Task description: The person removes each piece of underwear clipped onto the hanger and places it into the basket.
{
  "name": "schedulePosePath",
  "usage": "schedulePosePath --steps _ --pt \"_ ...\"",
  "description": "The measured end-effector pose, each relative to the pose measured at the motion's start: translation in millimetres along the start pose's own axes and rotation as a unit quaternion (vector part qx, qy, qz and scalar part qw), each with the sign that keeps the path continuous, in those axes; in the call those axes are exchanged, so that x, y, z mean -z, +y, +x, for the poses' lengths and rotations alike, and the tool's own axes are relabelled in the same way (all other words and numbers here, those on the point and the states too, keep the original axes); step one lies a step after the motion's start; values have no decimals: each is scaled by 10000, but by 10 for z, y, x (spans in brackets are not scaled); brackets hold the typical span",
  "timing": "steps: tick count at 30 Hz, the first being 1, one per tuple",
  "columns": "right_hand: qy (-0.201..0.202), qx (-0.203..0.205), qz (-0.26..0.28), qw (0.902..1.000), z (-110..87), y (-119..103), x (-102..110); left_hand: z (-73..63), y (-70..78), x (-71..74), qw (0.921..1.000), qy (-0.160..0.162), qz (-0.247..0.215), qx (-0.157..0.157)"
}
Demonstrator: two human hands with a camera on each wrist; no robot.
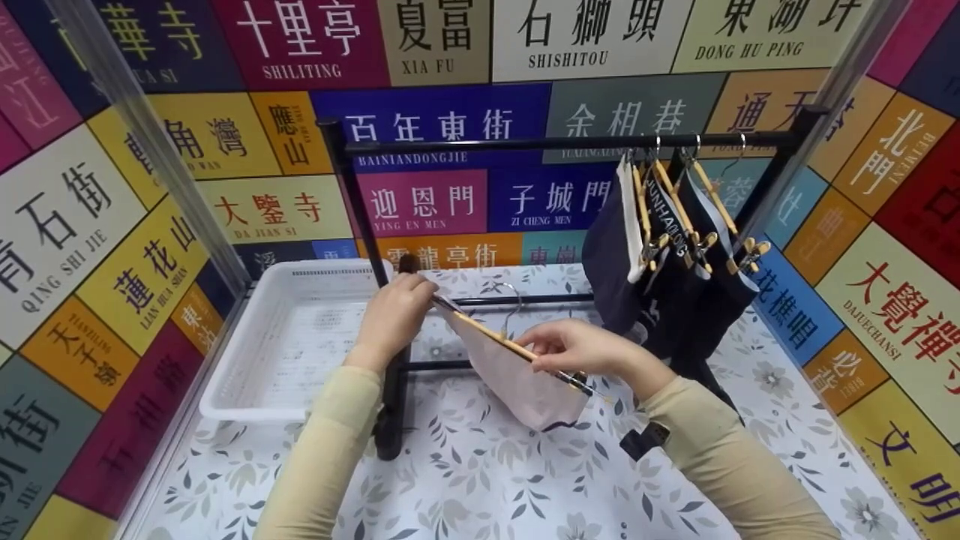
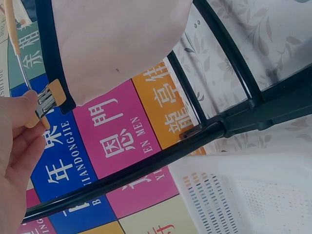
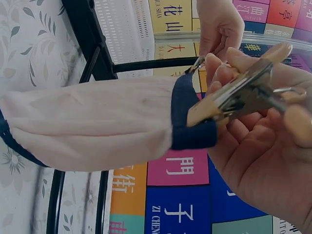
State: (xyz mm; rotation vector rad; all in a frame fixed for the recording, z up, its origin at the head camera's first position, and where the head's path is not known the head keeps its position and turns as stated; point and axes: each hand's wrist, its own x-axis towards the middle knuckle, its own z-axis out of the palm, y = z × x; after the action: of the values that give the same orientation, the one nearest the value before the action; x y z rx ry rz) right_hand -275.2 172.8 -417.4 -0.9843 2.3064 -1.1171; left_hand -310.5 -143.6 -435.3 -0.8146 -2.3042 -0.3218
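A wooden clip hanger with a metal hook slants between both hands in front of the rack. From it hangs a pale pink piece of clothing with navy edging, which shows close up in the right wrist view. My left hand pinches the clip at the hanger's far left end, at the corner of the navy band. My right hand holds the wooden bar right of the hook with curled fingers. Near it in the right wrist view, another clip grips the navy band.
A black rack stands on the floral-patterned surface. Several dark garments hang on clip hangers at its right end. Behind the left post sits a white perforated basket. Panels with printed signs enclose the space.
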Motion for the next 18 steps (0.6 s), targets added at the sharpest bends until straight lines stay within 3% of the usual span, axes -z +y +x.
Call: schedulePosePath --steps 10,18 --pt "222 240 -884 9956 -25 -14 117 5 18 101 9997 119 1 -205" --pt "880 358 -1581 9829 -34 -6 184 1 46 166 9992 268 -83 -294"
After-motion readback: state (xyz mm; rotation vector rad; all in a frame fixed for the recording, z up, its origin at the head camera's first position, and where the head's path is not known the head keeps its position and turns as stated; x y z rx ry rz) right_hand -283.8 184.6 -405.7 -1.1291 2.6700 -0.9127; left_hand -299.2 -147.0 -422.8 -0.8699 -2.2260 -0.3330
